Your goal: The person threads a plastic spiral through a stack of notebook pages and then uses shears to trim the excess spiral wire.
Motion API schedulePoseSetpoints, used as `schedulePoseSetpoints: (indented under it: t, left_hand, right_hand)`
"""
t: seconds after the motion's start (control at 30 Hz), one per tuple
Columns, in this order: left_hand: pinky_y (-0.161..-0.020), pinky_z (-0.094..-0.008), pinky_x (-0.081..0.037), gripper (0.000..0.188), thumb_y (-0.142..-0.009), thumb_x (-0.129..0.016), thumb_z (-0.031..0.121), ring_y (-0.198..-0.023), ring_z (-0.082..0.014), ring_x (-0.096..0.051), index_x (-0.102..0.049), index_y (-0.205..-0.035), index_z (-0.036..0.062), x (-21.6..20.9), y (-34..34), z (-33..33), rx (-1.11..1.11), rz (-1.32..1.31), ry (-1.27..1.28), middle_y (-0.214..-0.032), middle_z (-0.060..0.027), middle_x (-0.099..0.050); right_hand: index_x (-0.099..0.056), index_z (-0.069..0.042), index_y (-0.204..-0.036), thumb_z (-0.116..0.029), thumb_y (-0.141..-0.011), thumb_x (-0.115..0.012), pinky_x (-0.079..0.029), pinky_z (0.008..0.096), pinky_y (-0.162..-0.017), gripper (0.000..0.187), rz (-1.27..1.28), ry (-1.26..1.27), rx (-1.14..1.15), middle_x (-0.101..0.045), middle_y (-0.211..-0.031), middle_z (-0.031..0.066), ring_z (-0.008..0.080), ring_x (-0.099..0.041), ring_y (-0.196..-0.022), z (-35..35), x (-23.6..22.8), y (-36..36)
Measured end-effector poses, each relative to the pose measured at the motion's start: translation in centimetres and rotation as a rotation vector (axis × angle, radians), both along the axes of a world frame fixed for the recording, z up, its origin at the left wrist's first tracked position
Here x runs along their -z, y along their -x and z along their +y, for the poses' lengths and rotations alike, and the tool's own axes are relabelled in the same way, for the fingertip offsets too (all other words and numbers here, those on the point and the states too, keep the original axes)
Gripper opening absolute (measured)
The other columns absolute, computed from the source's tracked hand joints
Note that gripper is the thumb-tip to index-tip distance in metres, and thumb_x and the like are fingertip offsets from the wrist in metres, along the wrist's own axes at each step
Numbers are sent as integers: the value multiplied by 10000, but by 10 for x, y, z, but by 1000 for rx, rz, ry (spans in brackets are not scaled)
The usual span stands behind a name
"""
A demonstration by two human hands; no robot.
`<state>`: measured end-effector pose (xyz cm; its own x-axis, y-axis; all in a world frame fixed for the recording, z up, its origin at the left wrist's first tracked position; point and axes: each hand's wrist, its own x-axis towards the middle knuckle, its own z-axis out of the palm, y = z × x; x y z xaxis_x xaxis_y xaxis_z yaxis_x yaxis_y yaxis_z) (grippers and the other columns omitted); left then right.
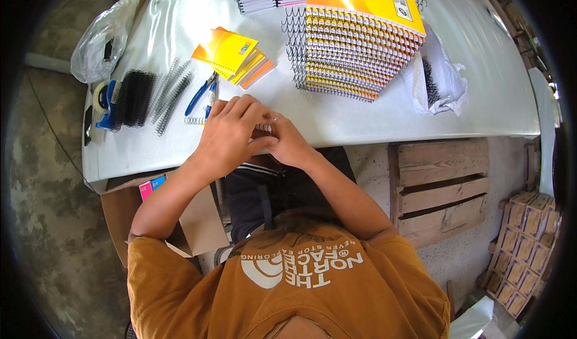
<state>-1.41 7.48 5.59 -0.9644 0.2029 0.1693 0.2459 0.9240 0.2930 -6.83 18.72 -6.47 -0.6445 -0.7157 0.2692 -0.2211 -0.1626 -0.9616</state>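
Spiral coil (262,127), one, partly hidden, is grasped between left hand (231,129) and right hand (291,142) at the counter's (496,102) near edge; beyond, left to right: one tape dispenser (109,112); one pliers (195,101); one small notebook pile (237,49); one tall notebook stack (354,51).

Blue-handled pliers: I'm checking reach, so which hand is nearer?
Left: the left hand is close beside the pliers, nearer the body; the right hand is farther rightward.

Pliers (198,97) left of notebook stack (351,51); bag (449,81) right, coils (430,82) seemingly inside.
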Motion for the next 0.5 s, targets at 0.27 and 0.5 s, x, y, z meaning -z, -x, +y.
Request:
schedulePoseSetpoints:
  t: [0.27,0.5]
  left_hand:
    - [-790,-366,-390,185,-732,-669,132,-850,-247,-571,-606,-898,81,5,-3,-4,81,60,117,-831,-64,-601]
    - [-774,-376,-399,220,-642,-715,139,-798,-217,-571,-572,-801,87,-22,1,14,33,111,59,-741,-41,-552]
  right_hand:
    - [-597,-57,-972,-59,-790,-563,-329,432,-1012,185,135,-56,22,-640,-929,116,314,-563,-953,1,3,3]
    - [-520,-45,-1143,-4,-828,-527,-452,353,-841,317,3,-44,-108,-636,-935,160,298,-613,-944,27,-36,2]
